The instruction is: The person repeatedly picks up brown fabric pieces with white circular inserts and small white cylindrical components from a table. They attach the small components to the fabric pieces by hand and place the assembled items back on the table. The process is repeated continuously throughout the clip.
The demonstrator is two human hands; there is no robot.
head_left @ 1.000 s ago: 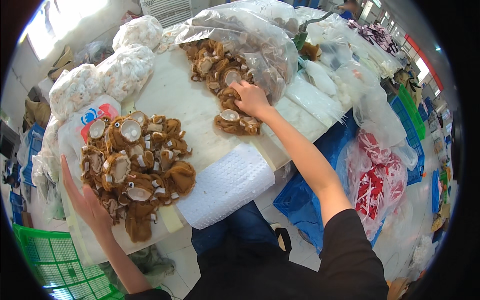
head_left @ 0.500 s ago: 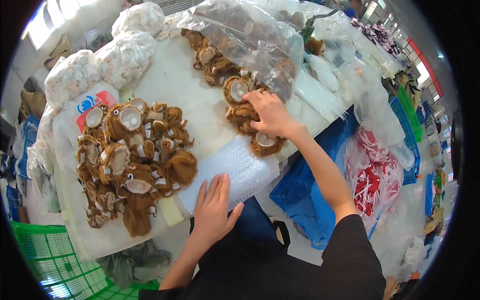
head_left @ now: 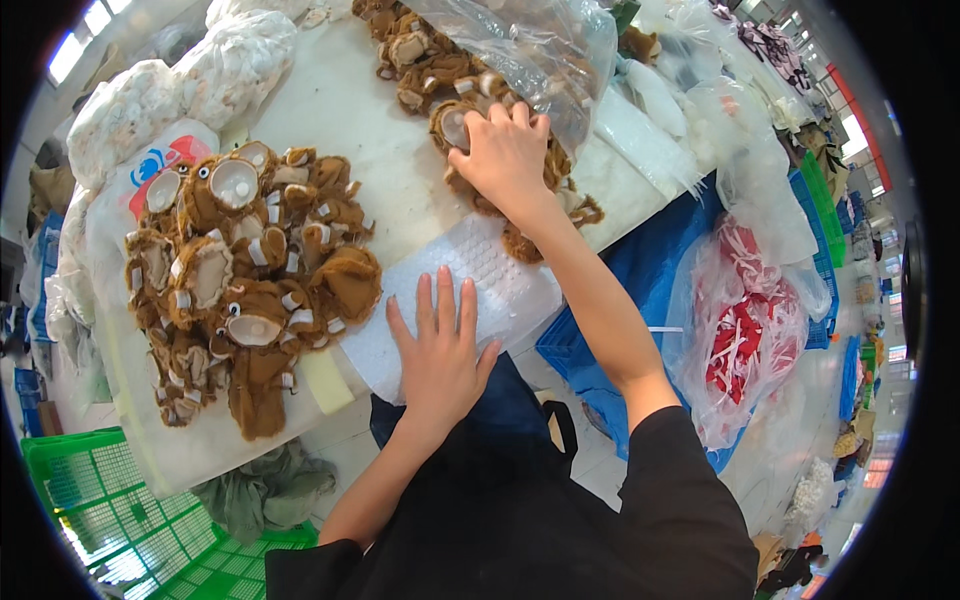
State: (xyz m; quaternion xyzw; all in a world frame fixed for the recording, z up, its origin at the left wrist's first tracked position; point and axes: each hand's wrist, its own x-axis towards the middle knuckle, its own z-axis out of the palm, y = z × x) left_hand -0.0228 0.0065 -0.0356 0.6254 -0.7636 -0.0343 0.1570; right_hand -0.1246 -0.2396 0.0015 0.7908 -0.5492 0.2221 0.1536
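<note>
Well left of the white dimpled sheet (head_left: 520,285), and toward the person's side, a green basket (head_left: 105,490) sits off the edge of the bench (head_left: 335,125). Farther back on the sheet's left are knotted clear bags (head_left: 235,70) full of pale pieces. Immediately left of the sheet is a broad heap of brown plush pieces (head_left: 245,290), several with pale round discs and small white tabs, the nearest just beside its edge.

On the sheet itself the left hand (head_left: 440,350) lies palm down, fingers spread, its grip holding nothing that shows. Beyond the sheet, toward its right end, the right hand (head_left: 508,155) is over a second spread of brown plush, the loose pile (head_left: 422,75), fingers bent onto it; whether its grip has closed on a piece cannot be told. That pile runs back from the sheet's far edge under a clear plastic bag (head_left: 560,50).

As for progress, the left heap looks gathered, while plenty of pieces in the loose pile seem left to deal with; whether any piece is finished does not show.

Right of the sheet, beyond the bench edge, is a blue crate (head_left: 590,350).
</note>
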